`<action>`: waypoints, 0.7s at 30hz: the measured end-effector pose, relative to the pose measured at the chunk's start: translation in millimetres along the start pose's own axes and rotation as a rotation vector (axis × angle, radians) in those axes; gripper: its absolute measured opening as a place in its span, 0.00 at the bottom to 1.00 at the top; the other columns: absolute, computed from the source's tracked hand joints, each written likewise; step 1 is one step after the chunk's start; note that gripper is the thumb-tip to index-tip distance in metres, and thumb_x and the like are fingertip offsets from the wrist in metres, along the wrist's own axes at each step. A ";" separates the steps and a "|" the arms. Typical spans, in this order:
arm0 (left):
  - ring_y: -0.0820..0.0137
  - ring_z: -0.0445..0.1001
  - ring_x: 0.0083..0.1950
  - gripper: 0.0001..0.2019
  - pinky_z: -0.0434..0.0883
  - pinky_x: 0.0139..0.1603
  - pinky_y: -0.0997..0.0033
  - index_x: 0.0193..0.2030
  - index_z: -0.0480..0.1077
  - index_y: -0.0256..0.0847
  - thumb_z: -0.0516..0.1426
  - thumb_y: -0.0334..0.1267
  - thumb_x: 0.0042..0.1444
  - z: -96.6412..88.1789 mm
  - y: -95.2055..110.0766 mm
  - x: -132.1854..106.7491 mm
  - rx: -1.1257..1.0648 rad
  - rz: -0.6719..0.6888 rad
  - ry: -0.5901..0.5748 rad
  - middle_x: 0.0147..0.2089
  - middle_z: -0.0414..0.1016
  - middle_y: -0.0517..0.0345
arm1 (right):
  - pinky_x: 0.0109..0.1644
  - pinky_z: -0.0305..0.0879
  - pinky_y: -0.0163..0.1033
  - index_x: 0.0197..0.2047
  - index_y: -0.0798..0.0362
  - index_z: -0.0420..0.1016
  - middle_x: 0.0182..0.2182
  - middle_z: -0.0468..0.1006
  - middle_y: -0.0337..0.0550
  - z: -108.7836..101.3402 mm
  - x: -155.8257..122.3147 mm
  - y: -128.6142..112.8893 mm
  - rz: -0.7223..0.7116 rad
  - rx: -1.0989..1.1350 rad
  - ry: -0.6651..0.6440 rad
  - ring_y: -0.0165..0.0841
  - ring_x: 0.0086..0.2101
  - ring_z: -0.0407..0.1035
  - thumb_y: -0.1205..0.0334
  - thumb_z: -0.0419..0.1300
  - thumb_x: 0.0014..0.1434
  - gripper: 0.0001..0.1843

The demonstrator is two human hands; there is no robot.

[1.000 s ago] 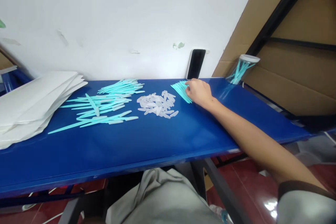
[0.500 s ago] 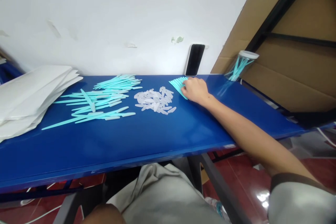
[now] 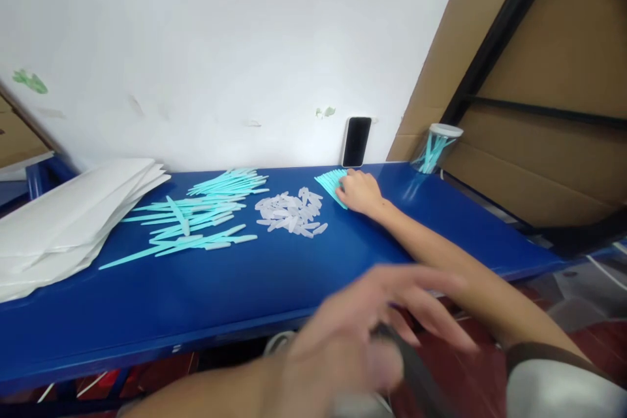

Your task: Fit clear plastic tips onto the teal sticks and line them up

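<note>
My right hand (image 3: 359, 191) rests at the back of the blue table (image 3: 235, 294), its fingers curled on a fanned row of turquoise sticks (image 3: 330, 181). Left of that row lies a heap of small translucent white caps (image 3: 290, 213). Further left are scattered long turquoise sticks (image 3: 196, 219), some with white caps on. My left hand (image 3: 377, 326) is raised close to the camera in the foreground, blurred by motion, fingers stretched out and apart, holding nothing.
A stack of white sheets (image 3: 59, 222) lies at the table's left end. A dark phone (image 3: 356, 142) leans on the white wall. A clear jar of turquoise sticks (image 3: 432, 147) stands at the back right by cardboard panels (image 3: 553, 111).
My left hand has risen into view in front of the camera. The view has tilted up slightly. My right hand stays on the fanned sticks.
</note>
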State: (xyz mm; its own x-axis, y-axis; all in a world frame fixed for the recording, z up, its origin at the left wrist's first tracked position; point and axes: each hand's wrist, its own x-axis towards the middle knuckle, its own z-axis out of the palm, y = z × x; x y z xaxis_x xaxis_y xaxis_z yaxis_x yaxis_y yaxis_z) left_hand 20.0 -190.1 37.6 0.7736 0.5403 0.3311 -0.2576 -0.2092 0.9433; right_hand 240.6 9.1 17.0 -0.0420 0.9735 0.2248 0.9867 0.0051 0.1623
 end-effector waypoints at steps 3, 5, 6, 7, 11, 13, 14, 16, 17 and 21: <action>0.63 0.79 0.48 0.18 0.75 0.51 0.61 0.61 0.74 0.46 0.48 0.44 0.74 -59.2 0.2 50.8 0.296 0.119 0.060 0.49 0.81 0.50 | 0.51 0.64 0.45 0.46 0.58 0.83 0.51 0.79 0.60 -0.3 -0.9 -1.0 -0.004 0.006 0.011 0.47 0.50 0.74 0.60 0.49 0.70 0.21; 0.62 0.77 0.46 0.17 0.73 0.53 0.58 0.55 0.77 0.41 0.50 0.42 0.71 -114.2 -6.0 74.2 0.779 0.251 0.119 0.47 0.80 0.48 | 0.51 0.65 0.44 0.47 0.58 0.83 0.51 0.79 0.59 -0.3 -1.1 -1.0 0.001 0.011 0.010 0.46 0.50 0.74 0.60 0.49 0.70 0.21; 0.60 0.76 0.47 0.16 0.72 0.56 0.55 0.52 0.78 0.40 0.50 0.40 0.69 -143.8 -10.7 80.9 1.049 0.257 0.139 0.46 0.80 0.48 | 0.50 0.65 0.44 0.47 0.58 0.84 0.51 0.79 0.59 -0.1 -1.0 -0.8 0.004 0.017 0.005 0.46 0.50 0.74 0.61 0.49 0.70 0.21; 0.57 0.76 0.48 0.16 0.71 0.57 0.52 0.51 0.78 0.40 0.50 0.39 0.68 -172.9 -16.1 83.8 1.282 0.197 0.135 0.45 0.80 0.47 | 0.50 0.66 0.43 0.47 0.57 0.84 0.50 0.79 0.59 0.1 -0.7 -0.5 0.006 0.025 0.001 0.46 0.50 0.75 0.61 0.49 0.70 0.21; 0.51 0.72 0.59 0.23 0.70 0.60 0.50 0.65 0.71 0.36 0.46 0.39 0.70 -261.0 -38.6 67.4 1.753 -0.270 0.256 0.59 0.76 0.39 | 0.46 0.66 0.40 0.50 0.56 0.84 0.49 0.81 0.55 0.9 0.4 1.5 -0.019 0.092 0.038 0.44 0.47 0.77 0.60 0.49 0.70 0.22; 0.47 0.70 0.62 0.25 0.71 0.59 0.48 0.68 0.69 0.36 0.45 0.43 0.72 -281.1 -47.3 53.4 1.801 -0.465 0.237 0.63 0.72 0.37 | 0.45 0.66 0.40 0.53 0.55 0.84 0.50 0.83 0.53 0.5 -0.8 1.8 -0.090 0.163 0.075 0.42 0.47 0.77 0.60 0.49 0.71 0.22; 0.46 0.69 0.63 0.25 0.71 0.59 0.48 0.67 0.70 0.36 0.45 0.45 0.72 -286.1 -50.5 47.8 1.802 -0.513 0.218 0.64 0.71 0.37 | 0.46 0.66 0.39 0.54 0.54 0.84 0.49 0.83 0.51 0.1 -2.1 1.7 -0.148 0.211 0.091 0.41 0.47 0.77 0.60 0.50 0.71 0.22; 0.46 0.67 0.64 0.24 0.70 0.60 0.47 0.64 0.73 0.37 0.46 0.46 0.72 -290.1 -54.6 40.9 1.787 -0.524 0.187 0.65 0.70 0.38 | 0.45 0.66 0.39 0.54 0.54 0.84 0.47 0.85 0.48 -0.2 -5.4 0.6 -0.288 0.326 0.107 0.39 0.45 0.78 0.61 0.51 0.70 0.21; 0.46 0.67 0.65 0.23 0.69 0.61 0.48 0.62 0.74 0.38 0.46 0.46 0.72 -290.3 -55.8 39.6 1.776 -0.501 0.182 0.65 0.71 0.38 | 0.44 0.66 0.39 0.53 0.53 0.84 0.44 0.86 0.46 0.0 -7.2 -0.2 -0.350 0.386 0.108 0.38 0.42 0.78 0.62 0.52 0.69 0.20; 0.48 0.69 0.63 0.20 0.68 0.61 0.49 0.59 0.77 0.40 0.50 0.41 0.70 -286.5 -59.6 42.2 1.728 -0.382 0.216 0.61 0.74 0.41 | 0.39 0.65 0.39 0.49 0.53 0.86 0.37 0.87 0.44 4.0 -11.8 -2.5 -0.451 0.560 0.119 0.36 0.34 0.76 0.62 0.54 0.67 0.19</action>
State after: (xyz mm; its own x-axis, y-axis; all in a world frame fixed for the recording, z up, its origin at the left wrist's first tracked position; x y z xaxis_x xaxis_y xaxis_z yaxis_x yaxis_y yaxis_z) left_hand -97.9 78.7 1.8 0.5204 0.8161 0.2514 0.8518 -0.5167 -0.0864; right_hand 239.3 -1.5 10.1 -0.4491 0.8175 0.3605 0.8001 0.5476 -0.2449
